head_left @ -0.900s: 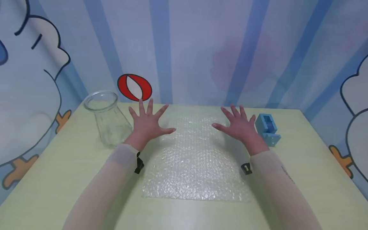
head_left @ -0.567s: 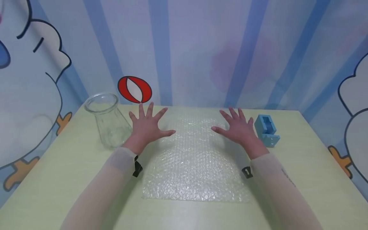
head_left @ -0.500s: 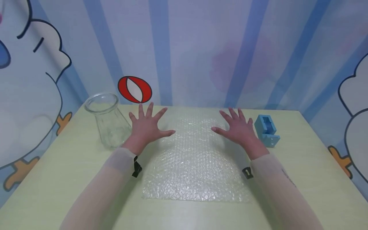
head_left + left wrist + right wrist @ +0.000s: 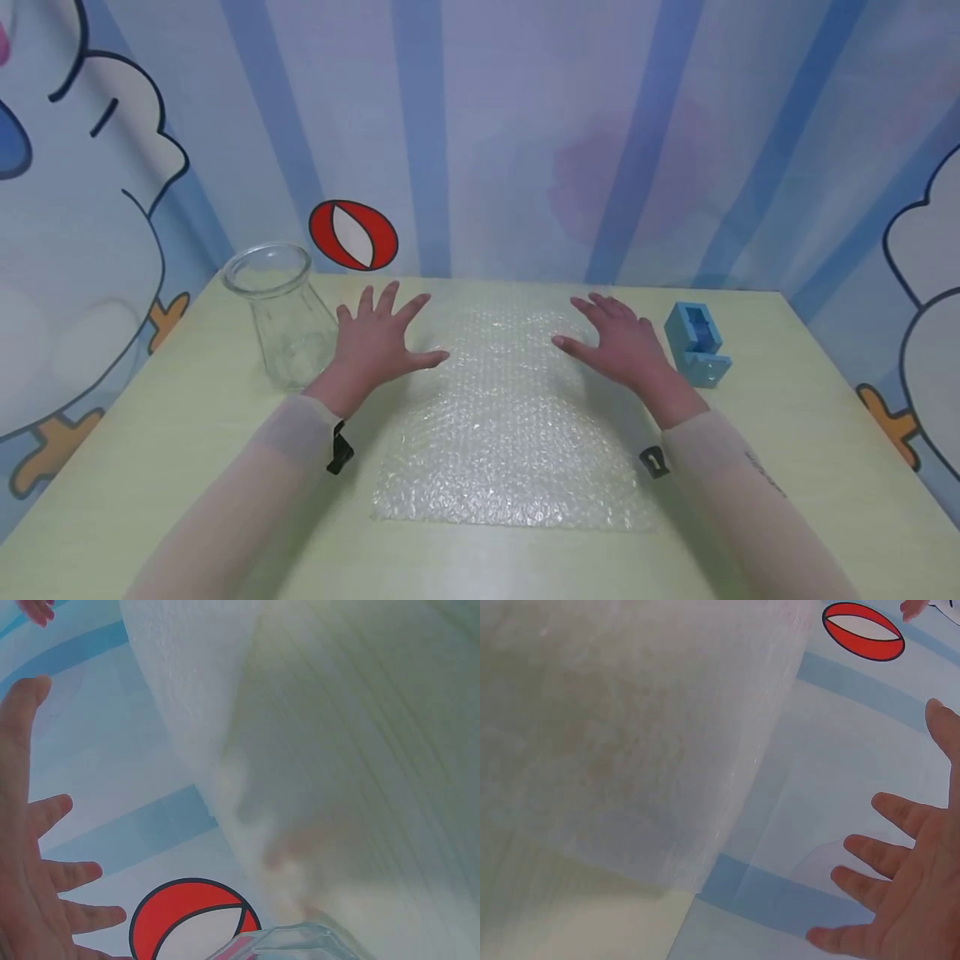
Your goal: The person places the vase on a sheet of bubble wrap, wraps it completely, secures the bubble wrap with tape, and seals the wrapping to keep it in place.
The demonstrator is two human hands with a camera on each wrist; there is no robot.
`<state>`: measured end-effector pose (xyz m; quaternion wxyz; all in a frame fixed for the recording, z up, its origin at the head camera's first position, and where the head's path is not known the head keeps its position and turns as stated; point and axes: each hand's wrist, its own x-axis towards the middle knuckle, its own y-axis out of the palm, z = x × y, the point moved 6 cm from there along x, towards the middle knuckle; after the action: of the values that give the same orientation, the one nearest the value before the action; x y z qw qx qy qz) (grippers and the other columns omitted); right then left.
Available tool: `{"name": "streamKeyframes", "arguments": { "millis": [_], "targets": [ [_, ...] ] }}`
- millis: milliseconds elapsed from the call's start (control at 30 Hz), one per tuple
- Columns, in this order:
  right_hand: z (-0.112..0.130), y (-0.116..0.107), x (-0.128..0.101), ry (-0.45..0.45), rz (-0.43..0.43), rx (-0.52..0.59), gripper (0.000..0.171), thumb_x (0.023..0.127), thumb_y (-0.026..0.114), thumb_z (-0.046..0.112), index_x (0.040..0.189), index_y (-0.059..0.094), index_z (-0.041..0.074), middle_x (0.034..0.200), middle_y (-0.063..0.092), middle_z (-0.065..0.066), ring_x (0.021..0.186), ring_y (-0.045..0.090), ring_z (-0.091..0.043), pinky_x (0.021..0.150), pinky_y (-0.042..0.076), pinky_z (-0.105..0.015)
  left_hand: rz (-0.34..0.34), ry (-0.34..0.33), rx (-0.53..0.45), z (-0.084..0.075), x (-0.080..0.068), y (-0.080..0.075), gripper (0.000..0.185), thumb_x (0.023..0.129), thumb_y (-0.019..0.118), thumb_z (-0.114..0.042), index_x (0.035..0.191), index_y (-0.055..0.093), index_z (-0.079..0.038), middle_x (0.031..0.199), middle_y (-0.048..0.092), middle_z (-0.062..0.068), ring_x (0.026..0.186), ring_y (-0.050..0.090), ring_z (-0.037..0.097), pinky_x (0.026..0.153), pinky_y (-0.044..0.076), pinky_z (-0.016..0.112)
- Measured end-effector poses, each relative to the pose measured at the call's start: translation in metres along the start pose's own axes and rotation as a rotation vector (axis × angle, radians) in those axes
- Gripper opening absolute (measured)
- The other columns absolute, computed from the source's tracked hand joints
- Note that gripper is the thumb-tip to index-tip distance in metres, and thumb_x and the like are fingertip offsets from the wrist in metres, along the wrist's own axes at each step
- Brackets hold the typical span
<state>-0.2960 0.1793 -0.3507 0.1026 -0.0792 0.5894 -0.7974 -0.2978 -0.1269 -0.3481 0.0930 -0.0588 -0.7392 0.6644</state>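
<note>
Two hands are hovering spread and empty: my left hand (image 4: 375,337) beside the jar (image 4: 281,312), my right hand (image 4: 618,342) near the tape dispenser (image 4: 697,342), flanking the bubble wrap (image 4: 510,433) on the table (image 4: 787,467). I'm noticing only the head view is showing the dispenser.

Two bare hands, left hand (image 4: 372,342) and right hand (image 4: 624,341), fingers without rings. Sheer, pale off-white sleeves (image 4: 255,479) down both forearms to the wrists. Small black strap clips (image 4: 340,451) at each cuff; faint dark marking on the right sleeve.
</note>
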Motion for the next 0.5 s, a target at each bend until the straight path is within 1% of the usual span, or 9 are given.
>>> {"name": "streamKeyframes", "arguments": {
  "millis": [100, 167, 267, 500],
  "targets": [
    [0.003, -0.001, -0.002, -0.04, -0.032, -0.001, 0.073, 0.1, 0.054, 0.051, 0.157, 0.039, 0.006, 0.163, 0.035, -0.026, 0.151, 0.033, -0.047, 0.117, 0.032, -0.07, -0.012, 0.005, -0.015, 0.001, -0.003, 0.0, 0.089, 0.087, 0.064, -0.068, 0.16, 0.035, -0.027, 0.166, 0.03, 0.022, 0.151, 0.029, 0.051, 0.113, 0.028, 0.078],
    [0.005, -0.001, -0.003, -0.057, -0.046, 0.001, 0.071, 0.101, 0.055, 0.049, 0.155, 0.042, 0.005, 0.161, 0.039, -0.026, 0.149, 0.037, -0.047, 0.117, 0.036, -0.066, -0.024, 0.009, -0.019, 0.001, -0.005, -0.001, 0.089, 0.087, 0.065, -0.067, 0.16, 0.036, -0.025, 0.164, 0.033, 0.022, 0.149, 0.033, 0.049, 0.112, 0.031, 0.077],
    [0.006, -0.001, -0.005, -0.069, -0.054, 0.005, 0.07, 0.101, 0.056, 0.048, 0.154, 0.043, 0.004, 0.16, 0.04, -0.026, 0.148, 0.038, -0.047, 0.117, 0.036, -0.065, -0.033, 0.01, -0.021, 0.002, -0.008, -0.001, 0.089, 0.087, 0.065, -0.066, 0.159, 0.037, -0.023, 0.162, 0.036, 0.023, 0.148, 0.036, 0.048, 0.113, 0.033, 0.075],
    [0.008, 0.003, -0.009, -0.092, -0.042, -0.011, 0.066, 0.102, 0.058, 0.044, 0.152, 0.045, 0.004, 0.159, 0.042, -0.027, 0.147, 0.039, -0.048, 0.117, 0.037, -0.065, -0.041, 0.015, -0.043, 0.008, -0.014, 0.0, 0.087, 0.087, 0.067, -0.063, 0.157, 0.04, -0.02, 0.16, 0.039, 0.024, 0.145, 0.04, 0.05, 0.111, 0.036, 0.073]
  ]
}}
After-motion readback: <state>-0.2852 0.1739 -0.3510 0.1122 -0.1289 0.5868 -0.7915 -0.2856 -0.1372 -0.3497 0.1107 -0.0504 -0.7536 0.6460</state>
